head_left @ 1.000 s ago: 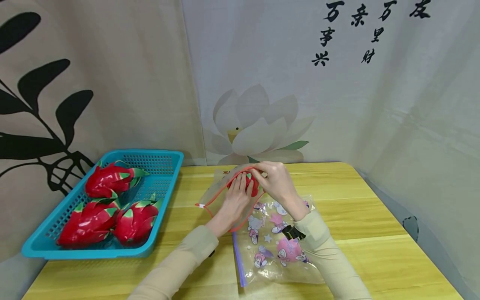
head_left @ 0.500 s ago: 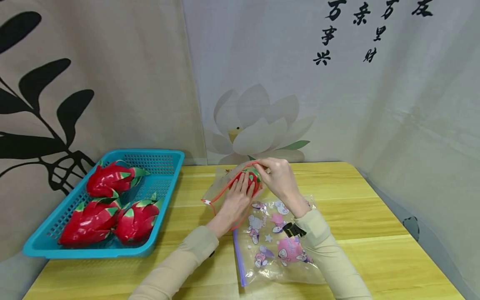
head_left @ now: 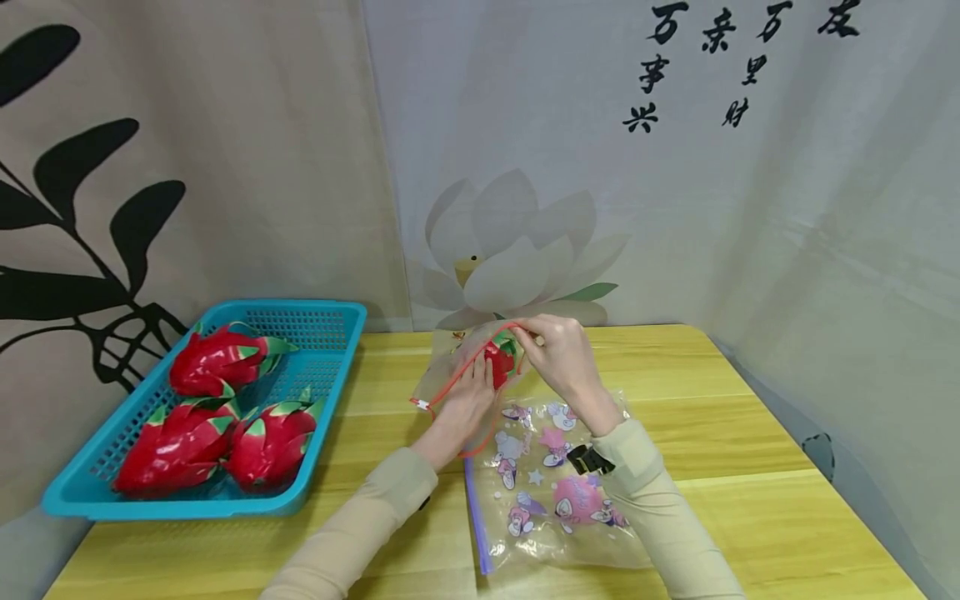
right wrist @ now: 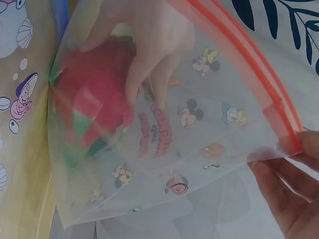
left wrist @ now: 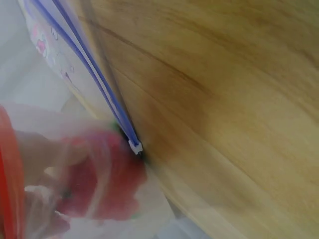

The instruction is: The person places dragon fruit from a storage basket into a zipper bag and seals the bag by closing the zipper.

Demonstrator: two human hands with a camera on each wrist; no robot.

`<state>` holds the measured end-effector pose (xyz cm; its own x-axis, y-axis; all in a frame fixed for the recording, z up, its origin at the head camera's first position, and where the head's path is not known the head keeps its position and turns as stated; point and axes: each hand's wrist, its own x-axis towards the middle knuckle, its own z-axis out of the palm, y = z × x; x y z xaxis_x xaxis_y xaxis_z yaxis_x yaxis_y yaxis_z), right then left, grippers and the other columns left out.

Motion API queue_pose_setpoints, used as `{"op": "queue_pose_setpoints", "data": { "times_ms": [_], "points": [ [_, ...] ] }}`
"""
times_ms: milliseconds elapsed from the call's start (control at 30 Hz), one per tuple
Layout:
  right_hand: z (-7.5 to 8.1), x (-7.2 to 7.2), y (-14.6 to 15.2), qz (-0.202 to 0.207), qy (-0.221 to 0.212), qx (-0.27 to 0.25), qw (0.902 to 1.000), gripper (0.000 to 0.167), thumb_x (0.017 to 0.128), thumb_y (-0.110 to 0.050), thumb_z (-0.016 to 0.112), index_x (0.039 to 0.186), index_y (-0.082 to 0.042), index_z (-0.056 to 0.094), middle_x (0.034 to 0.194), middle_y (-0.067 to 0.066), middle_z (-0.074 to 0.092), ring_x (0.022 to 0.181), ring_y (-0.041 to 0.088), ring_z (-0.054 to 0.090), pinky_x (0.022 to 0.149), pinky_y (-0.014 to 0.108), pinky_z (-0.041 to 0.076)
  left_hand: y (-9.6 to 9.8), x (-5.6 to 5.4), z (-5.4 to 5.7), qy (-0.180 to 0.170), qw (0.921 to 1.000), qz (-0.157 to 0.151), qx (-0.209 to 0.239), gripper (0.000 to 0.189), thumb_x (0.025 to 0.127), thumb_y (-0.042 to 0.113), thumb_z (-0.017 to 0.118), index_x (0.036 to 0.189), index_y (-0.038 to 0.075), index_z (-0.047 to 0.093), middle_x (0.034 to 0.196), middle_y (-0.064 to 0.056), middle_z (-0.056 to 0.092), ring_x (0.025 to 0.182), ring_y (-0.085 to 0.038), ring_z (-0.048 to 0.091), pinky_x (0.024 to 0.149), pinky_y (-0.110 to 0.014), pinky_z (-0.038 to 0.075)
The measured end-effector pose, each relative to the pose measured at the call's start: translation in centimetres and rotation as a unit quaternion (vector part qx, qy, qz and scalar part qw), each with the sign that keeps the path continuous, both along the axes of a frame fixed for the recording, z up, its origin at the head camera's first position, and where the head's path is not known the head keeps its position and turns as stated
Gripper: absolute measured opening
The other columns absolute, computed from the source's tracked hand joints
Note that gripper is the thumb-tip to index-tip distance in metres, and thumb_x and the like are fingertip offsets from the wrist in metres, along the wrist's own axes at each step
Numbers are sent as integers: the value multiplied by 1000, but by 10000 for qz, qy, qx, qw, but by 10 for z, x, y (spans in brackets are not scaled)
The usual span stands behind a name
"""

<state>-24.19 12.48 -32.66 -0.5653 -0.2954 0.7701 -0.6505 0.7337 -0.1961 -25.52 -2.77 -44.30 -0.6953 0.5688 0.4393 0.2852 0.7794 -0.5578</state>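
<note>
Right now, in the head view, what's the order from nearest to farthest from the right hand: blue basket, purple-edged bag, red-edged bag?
From the right hand:
1. Red-edged bag: pinched by that hand.
2. Purple-edged bag: just below it in the picture.
3. Blue basket: away on the left.

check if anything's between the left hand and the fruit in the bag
Nothing visible: the left hand is inside the bag, its fingers touching the fruit. The right hand pinches the red edge at one end, not between them.
</note>
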Motion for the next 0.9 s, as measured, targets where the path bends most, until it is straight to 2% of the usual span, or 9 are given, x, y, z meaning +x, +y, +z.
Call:
{"op": "queue_pose_setpoints", "data": {
  "times_ms": [100,167,267,400,567,700,800,900],
  "points": [
    [1,0,0,-32,1,-32,10000,11,86,-10,68,88,-4,76,80,10,75,63,19,69,56,29,54,-2,1,0,201,9995,69,-213,36,91,16,57,124,2,61,136,-11,56,125,-19,55,101,-29,48],
    [2,0,0,-62,-24,-55,10000,11,86,-10,67,89,-4,76,80,10,75,63,19,69,56,29,55,-3,1,1,143,9998,79,-151,38,91,16,58,127,4,60,139,-10,54,126,-19,54,102,-30,47],
    [2,0,0,-111,-90,-53,9999,11,87,-10,67,89,-4,76,80,10,75,63,19,69,57,30,55,-5,2,3,-195,9998,72,-77,42,93,15,56,134,7,53,143,-10,50,130,-19,50,106,-29,44],
    [1,0,1,-140,-184,-22,9997,12,87,-11,67,91,-5,76,83,10,75,64,19,69,56,29,54,-6,4,6,-580,9983,19,84,44,95,15,52,139,11,48,146,-10,46,134,-21,47,103,-28,46],
    [0,0,1,-119,-210,-8,9997,12,87,-11,67,91,-5,76,84,10,75,63,18,68,55,28,53,-9,6,3,-324,9977,-387,463,40,95,19,54,134,15,55,142,-12,51,130,-25,50,100,-32,50],
    [0,1,1,-119,-211,8,9997,12,87,-12,67,91,-4,76,83,10,75,63,18,69,56,29,54,-10,8,4,-275,9940,-678,818,44,89,27,62,132,17,57,138,-13,54,128,-29,52,92,-32,55],
    [0,1,1,-113,-185,28,9998,13,87,-12,67,91,-4,76,82,10,75,63,18,69,56,29,54,-12,14,8,-256,9904,-854,1061,49,84,31,66,130,17,58,135,-13,57,125,-30,54,85,-32,57],
    [0,2,1,-84,-157,31,9998,12,87,-12,68,90,-4,76,82,10,75,63,18,68,56,29,54,-15,23,14,-35,9855,-1107,1286,49,82,33,69,126,16,60,129,-13,62,120,-30,59,86,-35,57]
  ]
}}
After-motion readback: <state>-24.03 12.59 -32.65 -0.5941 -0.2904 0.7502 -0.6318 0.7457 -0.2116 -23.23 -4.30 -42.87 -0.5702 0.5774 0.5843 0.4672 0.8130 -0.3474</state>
